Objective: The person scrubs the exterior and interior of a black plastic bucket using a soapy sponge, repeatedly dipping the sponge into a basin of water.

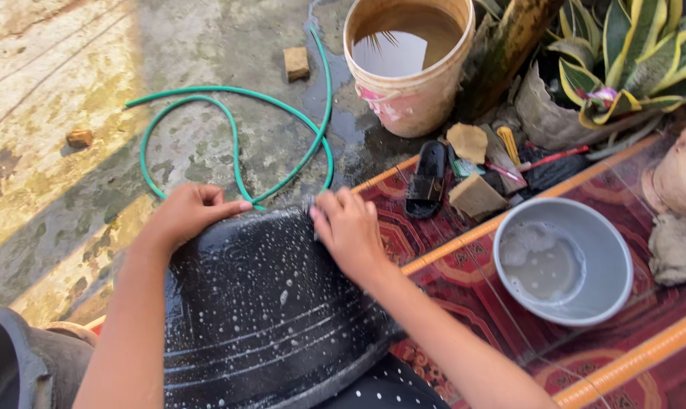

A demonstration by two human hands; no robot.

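Wet concrete yard. Both my hands grip the far rim of a big black pot: left hand steadying, right hand fingers curled scrubbing. Suds cover it; rinsing remains.

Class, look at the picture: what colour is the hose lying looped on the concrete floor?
The hose is green, seen best in the head view.

Bare forearms, no sleeves; left hand, right hand ungloved, ringless. Grey trousers at left knee.
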